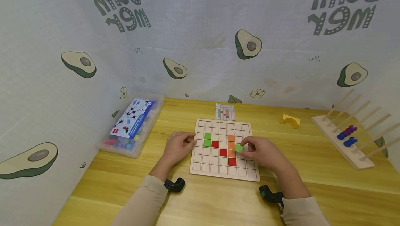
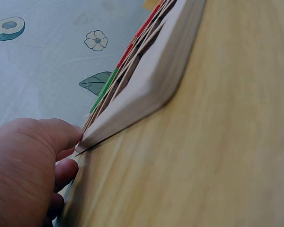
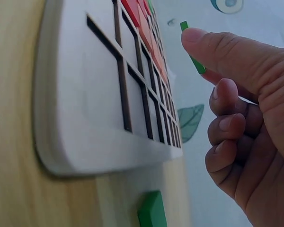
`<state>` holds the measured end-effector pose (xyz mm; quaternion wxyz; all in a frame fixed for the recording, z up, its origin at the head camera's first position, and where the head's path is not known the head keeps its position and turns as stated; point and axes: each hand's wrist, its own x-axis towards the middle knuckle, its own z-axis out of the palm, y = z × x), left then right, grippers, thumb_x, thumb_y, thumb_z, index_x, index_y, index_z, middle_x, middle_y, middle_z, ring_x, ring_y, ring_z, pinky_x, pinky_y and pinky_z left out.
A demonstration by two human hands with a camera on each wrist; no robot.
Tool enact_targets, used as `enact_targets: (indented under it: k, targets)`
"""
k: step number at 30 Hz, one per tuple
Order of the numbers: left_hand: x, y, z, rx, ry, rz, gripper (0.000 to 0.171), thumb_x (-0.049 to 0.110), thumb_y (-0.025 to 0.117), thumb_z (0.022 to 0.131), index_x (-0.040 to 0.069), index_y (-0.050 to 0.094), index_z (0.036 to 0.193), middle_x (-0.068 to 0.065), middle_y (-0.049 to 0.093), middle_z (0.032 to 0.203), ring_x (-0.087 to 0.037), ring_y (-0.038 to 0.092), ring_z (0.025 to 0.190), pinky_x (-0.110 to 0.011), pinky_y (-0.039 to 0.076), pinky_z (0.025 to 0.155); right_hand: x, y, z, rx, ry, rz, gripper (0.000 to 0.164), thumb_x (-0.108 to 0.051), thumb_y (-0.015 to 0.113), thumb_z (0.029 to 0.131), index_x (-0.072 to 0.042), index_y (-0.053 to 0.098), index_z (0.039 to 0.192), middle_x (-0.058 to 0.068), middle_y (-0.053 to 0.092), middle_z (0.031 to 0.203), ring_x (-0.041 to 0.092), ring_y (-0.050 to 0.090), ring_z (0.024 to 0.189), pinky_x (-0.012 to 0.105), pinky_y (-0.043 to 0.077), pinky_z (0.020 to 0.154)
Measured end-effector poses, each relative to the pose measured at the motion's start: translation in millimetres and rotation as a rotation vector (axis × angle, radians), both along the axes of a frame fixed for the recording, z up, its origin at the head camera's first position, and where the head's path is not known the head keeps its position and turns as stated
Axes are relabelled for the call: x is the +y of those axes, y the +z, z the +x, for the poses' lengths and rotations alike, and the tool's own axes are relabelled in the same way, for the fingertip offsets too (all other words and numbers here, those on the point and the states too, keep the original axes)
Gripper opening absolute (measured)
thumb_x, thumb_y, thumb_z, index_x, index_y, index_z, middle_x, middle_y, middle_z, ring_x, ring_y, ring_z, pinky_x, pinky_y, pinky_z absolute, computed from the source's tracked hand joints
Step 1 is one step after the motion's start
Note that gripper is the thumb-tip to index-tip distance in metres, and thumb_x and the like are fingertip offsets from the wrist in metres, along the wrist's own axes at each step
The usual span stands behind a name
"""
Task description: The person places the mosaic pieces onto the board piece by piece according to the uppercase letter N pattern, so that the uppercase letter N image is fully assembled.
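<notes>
A square wooden grid board point(image 1: 207, 172) lies on the table. On it are green tiles point(image 1: 207, 139), red tiles point(image 1: 232, 162) in a diagonal and a column of orange tiles point(image 1: 231, 138). The thumb and index finger of my right hand point(image 1: 260, 151) pinch a green square tile point(image 3: 197, 62), held above the board beside the orange column; its other fingers are curled. My left hand point(image 1: 178, 146) touches the board's left edge with thumb and index fingertips, not wrapped round it. A printed pattern card point(image 1: 225, 112) lies behind the board.
At the left stands a clear plastic case point(image 1: 137, 125) with a blue-white label. A yellow arch block point(image 1: 290, 120) and a wooden peg rack point(image 1: 340, 141) with blue and purple beads are at the right. Another green piece point(image 3: 152, 210) lies on the table beside the board.
</notes>
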<state>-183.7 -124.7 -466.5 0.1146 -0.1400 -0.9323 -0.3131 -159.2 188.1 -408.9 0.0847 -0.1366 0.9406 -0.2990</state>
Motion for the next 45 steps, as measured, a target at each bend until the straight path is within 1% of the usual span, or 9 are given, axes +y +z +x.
enact_targets:
  k: [4,12,20,25,32,37,41,45]
  targets:
    - [0,0.1,0.0,0.000,0.002,-0.003,0.027,0.036,0.063,0.086,0.023,0.068,0.110,0.018,0.052,0.077,-0.008,0.044,0.076,-0.031,0.032,0.073,-11,-2.2,-0.1,0.028,0.030,0.022,0.025,-0.033,0.075,0.076,-0.020,0.062,0.092,-0.003,0.047,0.067,0.013,0.043,0.059,0.029,0.035,0.053]
    - [-1,-2.0,-1.1,0.015,-0.003,-0.005,0.027,0.035,0.064,0.086,0.023,0.069,0.109,0.018,0.052,0.076,-0.009,0.044,0.075,-0.030,0.032,0.073,-29,-5.3,0.7,0.081,0.098,0.039,0.021,-0.032,0.075,0.077,-0.023,0.062,0.091,-0.006,0.048,0.065,0.010,0.044,0.058,0.027,0.037,0.054]
    - [-1,-2.2,-2.2,0.007,0.000,-0.012,0.027,0.036,0.064,0.086,0.024,0.068,0.110,0.019,0.052,0.076,-0.008,0.045,0.077,-0.032,0.033,0.075,-51,-5.8,0.0,0.102,0.163,0.055,0.022,-0.034,0.076,0.076,-0.021,0.063,0.088,-0.007,0.045,0.060,0.009,0.042,0.057,0.026,0.035,0.054]
    - [-1,-1.6,-1.7,0.012,-0.001,-0.015,0.027,0.036,0.064,0.086,0.024,0.068,0.110,0.018,0.053,0.076,-0.009,0.046,0.078,-0.033,0.034,0.075,-66,-6.2,1.7,0.092,0.192,0.055,0.021,-0.034,0.075,0.077,-0.021,0.063,0.089,-0.007,0.046,0.060,0.008,0.042,0.055,0.025,0.036,0.052]
    - [-1,-2.3,-1.9,0.014,0.000,-0.016,0.027,0.037,0.063,0.086,0.025,0.068,0.110,0.019,0.052,0.077,-0.008,0.045,0.077,-0.032,0.033,0.074,-82,-9.6,2.1,0.068,0.193,0.064,0.022,-0.034,0.073,0.079,-0.021,0.065,0.094,-0.008,0.048,0.059,0.006,0.043,0.052,0.025,0.036,0.051]
    - [-2,-2.6,-2.5,0.009,0.003,-0.022,0.028,0.039,0.062,0.086,0.026,0.067,0.110,0.020,0.051,0.077,-0.007,0.045,0.078,-0.031,0.032,0.074,-89,-11.1,1.4,0.092,0.195,0.074,0.023,-0.035,0.072,0.079,-0.019,0.066,0.094,-0.009,0.047,0.058,0.006,0.041,0.050,0.025,0.036,0.050]
    - [-1,-1.8,-1.7,0.011,-0.002,-0.018,0.028,0.038,0.062,0.086,0.025,0.067,0.111,0.019,0.052,0.077,-0.008,0.045,0.078,-0.032,0.033,0.075,-94,-12.1,0.8,0.119,0.201,0.080,0.023,-0.035,0.072,0.079,-0.019,0.066,0.094,-0.010,0.046,0.057,0.005,0.041,0.050,0.024,0.036,0.050]
    - [-1,-0.8,-0.7,0.011,-0.006,-0.013,0.028,0.036,0.063,0.086,0.024,0.067,0.111,0.018,0.052,0.077,-0.009,0.045,0.078,-0.033,0.034,0.076,-97,-13.5,-0.5,0.119,0.184,0.073,0.022,-0.035,0.072,0.079,-0.020,0.065,0.094,-0.009,0.047,0.059,0.006,0.041,0.050,0.025,0.036,0.050]
